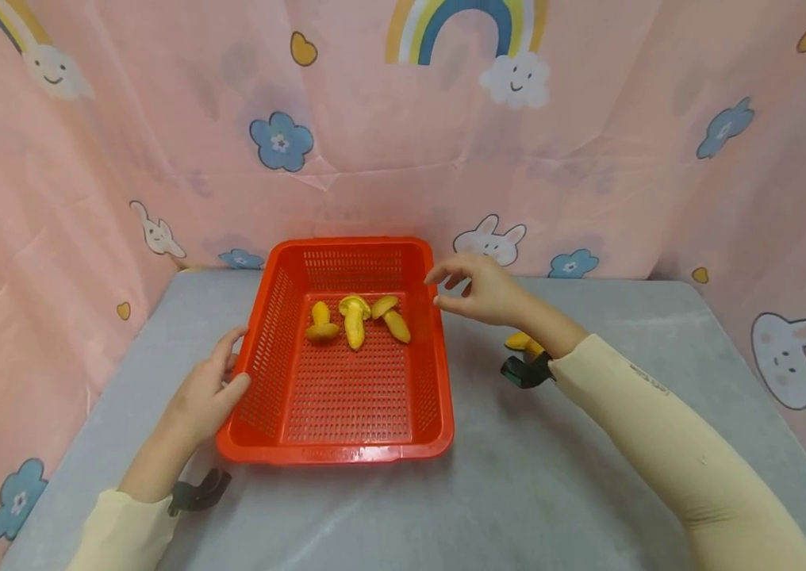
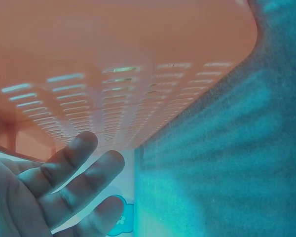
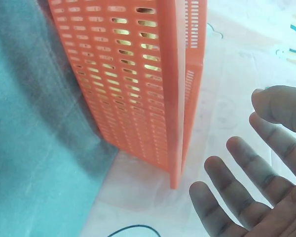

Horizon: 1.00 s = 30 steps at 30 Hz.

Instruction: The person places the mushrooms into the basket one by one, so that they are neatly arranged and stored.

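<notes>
Red perforated plastic basket [image 1: 349,454] sits on grey tabletop [image 1: 560,476], long axis running away from the person, between the two hands. Left hand [image 1: 203,396] at the basket's left side, thumb and forefinger at the rim, other fingers loosely spread outside the slotted wall, not curled round it. Right hand [image 1: 481,289] by the far part of the right rim, fingers apart and relaxed, pinching nothing; right wrist view shows a gap to the rim. Three yellow mushrooms lie in a row on the basket floor: left one [image 1: 321,323] cap toward the person, middle one [image 1: 355,321] stem toward the person, right one [image 1: 392,319] stem slanting near-right, closest to the right hand. Yellow piece [image 1: 517,341] part-hidden by the right wrist; can't tell what.
</notes>
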Motion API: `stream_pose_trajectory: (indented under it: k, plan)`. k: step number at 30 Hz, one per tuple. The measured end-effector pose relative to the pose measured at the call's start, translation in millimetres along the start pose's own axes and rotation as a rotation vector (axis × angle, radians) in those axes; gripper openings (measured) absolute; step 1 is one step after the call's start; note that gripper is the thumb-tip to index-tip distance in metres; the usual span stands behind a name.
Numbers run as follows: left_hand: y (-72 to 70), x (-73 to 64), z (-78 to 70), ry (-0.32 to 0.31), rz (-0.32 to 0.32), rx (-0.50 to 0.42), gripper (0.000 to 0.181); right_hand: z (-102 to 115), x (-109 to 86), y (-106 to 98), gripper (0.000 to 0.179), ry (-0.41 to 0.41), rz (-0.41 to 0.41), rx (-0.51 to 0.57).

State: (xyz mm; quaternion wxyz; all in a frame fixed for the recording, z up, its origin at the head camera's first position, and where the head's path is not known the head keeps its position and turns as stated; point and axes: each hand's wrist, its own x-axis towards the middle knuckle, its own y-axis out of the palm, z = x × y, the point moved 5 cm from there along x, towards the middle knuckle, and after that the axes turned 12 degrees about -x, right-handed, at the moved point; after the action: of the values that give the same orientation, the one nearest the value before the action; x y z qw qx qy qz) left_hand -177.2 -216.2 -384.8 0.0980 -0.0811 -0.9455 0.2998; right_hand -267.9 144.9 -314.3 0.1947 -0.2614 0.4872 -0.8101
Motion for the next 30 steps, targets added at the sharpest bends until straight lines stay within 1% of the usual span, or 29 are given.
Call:
stream_pose_trajectory:
  k: [6,12,15,18,26,30]
  plan:
    - [1.3,-1.6,3.1,0.006,-0.010,0.009,0.059,-4,-7.1,-2,0.030,0.016,-0.004,-0.020]
    - [1.9,-1.6,4.1,-0.010,-0.003,0.001,0.059,-11,-18.7,-6,0.030,0.085,0.015,-0.038]
    - [2.4,-1.6,4.3,-0.019,0.000,-0.008,0.059,-17,-25.6,-8,0.028,0.114,0.022,-0.038]
    - [2.4,-1.8,4.0,-0.021,-0.003,-0.009,0.059,-23,-32.4,-10,0.027,0.123,0.024,-0.033]
    - [1.7,-1.8,2.6,0.000,-0.016,-0.002,0.059,-34,-50.6,-11,0.025,0.140,0.048,-0.014]
    - [1.9,-1.9,3.1,-0.004,-0.013,-0.004,0.058,-40,-60.3,-11,0.024,0.179,0.058,-0.003]
